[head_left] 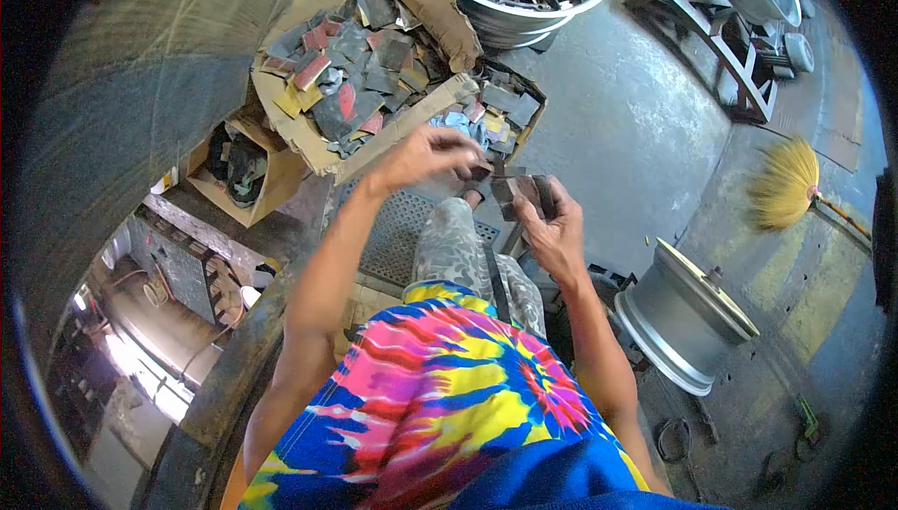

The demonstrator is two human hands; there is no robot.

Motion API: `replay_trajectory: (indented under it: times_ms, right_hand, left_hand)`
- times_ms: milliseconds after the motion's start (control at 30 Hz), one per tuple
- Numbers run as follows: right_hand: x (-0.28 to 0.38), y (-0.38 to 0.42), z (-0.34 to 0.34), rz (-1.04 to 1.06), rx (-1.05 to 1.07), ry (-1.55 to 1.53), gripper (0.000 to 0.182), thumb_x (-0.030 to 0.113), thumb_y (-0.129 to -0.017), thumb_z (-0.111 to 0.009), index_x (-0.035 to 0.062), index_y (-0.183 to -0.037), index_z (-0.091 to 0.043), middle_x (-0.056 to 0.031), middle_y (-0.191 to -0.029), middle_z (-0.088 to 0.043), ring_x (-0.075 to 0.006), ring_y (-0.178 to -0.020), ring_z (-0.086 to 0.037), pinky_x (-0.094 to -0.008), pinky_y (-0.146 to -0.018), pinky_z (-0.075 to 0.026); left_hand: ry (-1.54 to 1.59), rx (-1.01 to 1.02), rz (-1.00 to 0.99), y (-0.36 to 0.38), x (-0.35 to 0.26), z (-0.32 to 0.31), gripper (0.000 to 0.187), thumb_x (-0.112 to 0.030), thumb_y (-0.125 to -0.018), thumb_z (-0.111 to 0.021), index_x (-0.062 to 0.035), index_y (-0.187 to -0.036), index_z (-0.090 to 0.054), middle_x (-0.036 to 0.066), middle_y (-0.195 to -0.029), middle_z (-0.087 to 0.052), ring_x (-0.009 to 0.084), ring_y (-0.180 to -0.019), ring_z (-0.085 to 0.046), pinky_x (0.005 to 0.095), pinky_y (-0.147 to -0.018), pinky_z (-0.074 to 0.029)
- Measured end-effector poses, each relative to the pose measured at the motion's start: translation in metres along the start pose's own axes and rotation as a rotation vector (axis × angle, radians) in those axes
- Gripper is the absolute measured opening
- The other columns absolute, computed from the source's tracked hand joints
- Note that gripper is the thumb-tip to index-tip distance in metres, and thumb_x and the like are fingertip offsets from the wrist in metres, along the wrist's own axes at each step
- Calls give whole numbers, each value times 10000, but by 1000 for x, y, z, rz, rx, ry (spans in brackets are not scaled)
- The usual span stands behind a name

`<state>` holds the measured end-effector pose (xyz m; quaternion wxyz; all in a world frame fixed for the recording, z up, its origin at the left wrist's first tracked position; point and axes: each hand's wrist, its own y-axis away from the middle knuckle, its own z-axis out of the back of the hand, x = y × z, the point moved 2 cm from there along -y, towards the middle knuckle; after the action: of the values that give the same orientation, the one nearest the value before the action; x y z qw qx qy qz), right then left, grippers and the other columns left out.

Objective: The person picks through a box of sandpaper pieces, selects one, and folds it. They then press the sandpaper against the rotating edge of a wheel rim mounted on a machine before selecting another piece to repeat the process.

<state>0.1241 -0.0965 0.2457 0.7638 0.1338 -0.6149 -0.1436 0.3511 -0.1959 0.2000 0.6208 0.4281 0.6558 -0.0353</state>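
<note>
My right hand [556, 229] is closed on a dark grey piece of sandpaper [510, 194], thumb across its front and fingers behind. To its left, my left hand [426, 158] is raised with curled fingers, slightly smeared by motion. A small dark scrap [479, 171] shows at its fingertips, close to the sandpaper's left edge. Just beyond both hands, a torn cardboard box [301, 131] is heaped with worn grey, red and yellow scraps [348, 98]. A smaller box section [535, 115] beside it holds more scraps and a crumpled light blue piece [456, 123].
A multi-spoke wheel rim [524, 28] lies behind the boxes. Another bare rim [683, 318] stands on the floor at right, near a yellow broom [788, 182]. A metal frame [711, 33] is at the back right. An open carton [267, 201] sits at left.
</note>
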Motion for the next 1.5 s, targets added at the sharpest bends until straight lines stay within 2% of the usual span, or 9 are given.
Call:
replay_trajectory:
  times_ms: [100, 233, 433, 800, 1000, 1067, 1167, 1367, 1500]
  right_hand:
    - [13, 6, 7, 0, -45, -22, 188, 143, -871, -671, -19, -900, -580, -19, -764, -531, -89, -731, -470, -267, -646, -420]
    - [7, 15, 16, -53, -58, 4, 185, 143, -876, -660, -19, -901, -574, -15, -763, -526, -89, -735, -466, -270, -642, -419]
    - [-9, 23, 20, -132, -32, 76, 191, 153, -881, -658, -18, -902, -576, -26, -769, -528, -98, -735, -464, -273, -643, -417]
    - [31, -10, -10, -43, 53, 151, 233, 172, -880, -676, -32, -912, -568, -55, -759, -544, -112, -716, -497, -291, -642, -438]
    - [70, -80, -50, 51, 137, 20, 342, 225, -871, -661, -52, -1067, -619, -116, -883, -630, -189, -803, -587, -329, -758, -477]
    - [71, -111, -70, 426, 111, 275, 386, 238, -868, -635, -52, -1122, -622, -179, -1052, -621, -296, -952, -609, -372, -865, -463]
    - [65, -133, -85, 322, 183, 361, 380, 243, -877, -632, -53, -1116, -622, -237, -1125, -594, -365, -1015, -586, -404, -906, -444]
    - [31, -107, -52, 108, 346, 218, 416, 308, -916, -643, -50, -1124, -597, -173, -859, -653, -256, -765, -624, -390, -731, -486]
    - [13, -65, -9, -92, 290, -84, 426, 321, -939, -641, -19, -1189, -587, -54, -810, -639, -126, -730, -586, -299, -664, -489]
  left_hand:
    - [-428, -672, -86, -28, 34, 78, 330, -285, -852, -723, -43, -1076, -705, 72, -824, -719, 193, -777, -679, 321, -739, -538]
    - [-977, -1140, 203, -61, 95, 171, 481, -405, -800, -728, 2, -1052, -684, 194, -1064, -695, 376, -1003, -657, 454, -907, -506]
    - [-983, -974, 530, -93, 136, 204, 502, -409, -762, -770, -2, -1045, -696, 210, -1135, -669, 360, -1066, -643, 439, -946, -499]
    - [-859, -979, 540, -88, 147, 205, 513, -394, -712, -824, -15, -1037, -704, 195, -1027, -704, 351, -1037, -652, 416, -936, -504]
    - [-33, -936, 76, -31, 129, 201, 286, -166, -899, -689, 67, -1055, -629, 104, -827, -684, 105, -773, -655, 255, -634, -545]
    - [13, -869, 15, 2, 117, 200, 280, -166, -928, -650, 74, -1068, -618, 103, -841, -681, 111, -742, -643, 258, -638, -545]
    - [59, -791, -10, 41, 83, 179, 273, -163, -984, -566, 79, -1106, -603, 90, -874, -668, 107, -678, -603, 256, -634, -538]
    - [72, -406, -104, 68, 0, 80, 316, -84, -956, -582, 51, -1241, -569, 45, -877, -630, 102, -680, -597, 258, -654, -521]
    - [-169, -176, -290, 56, -39, 27, 229, 5, -900, -582, -10, -1109, -676, 27, -969, -625, 113, -829, -620, 247, -735, -496]
